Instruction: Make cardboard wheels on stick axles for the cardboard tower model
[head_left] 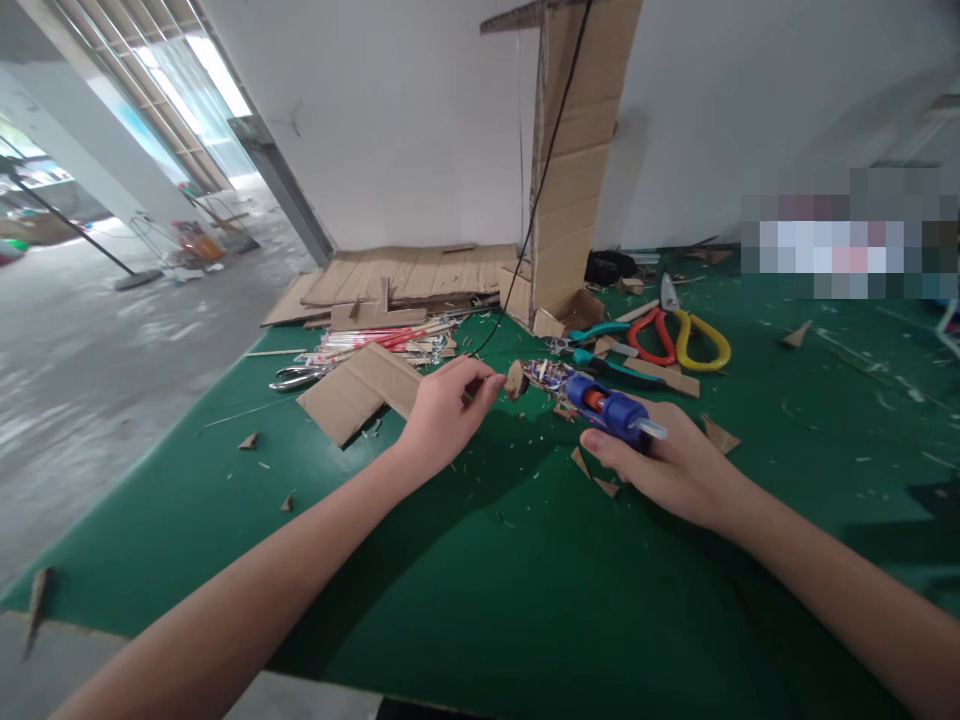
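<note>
My right hand (667, 465) is wrapped round a blue glue gun (611, 408), and a clear glue stick (652, 428) pokes out of its back end. Bits of scrap cover the front of the gun, which points left. At its tip is a small round cardboard piece (515, 381). The fingers of my left hand (452, 410) are pinched together beside this piece and seem to hold it by its left edge. Both hands are above the green table (450, 580). A thin black cord (541, 185) runs down behind my left hand.
Behind my hands stand a tall cardboard post (577, 160) and flat cardboard sheets (412, 275). Red-handled scissors (652, 335) and teal-handled pliers (615, 368) lie at the right. Left are metal scissors (300, 376), a bent cardboard piece (352, 395) and wrapped sticks (367, 340).
</note>
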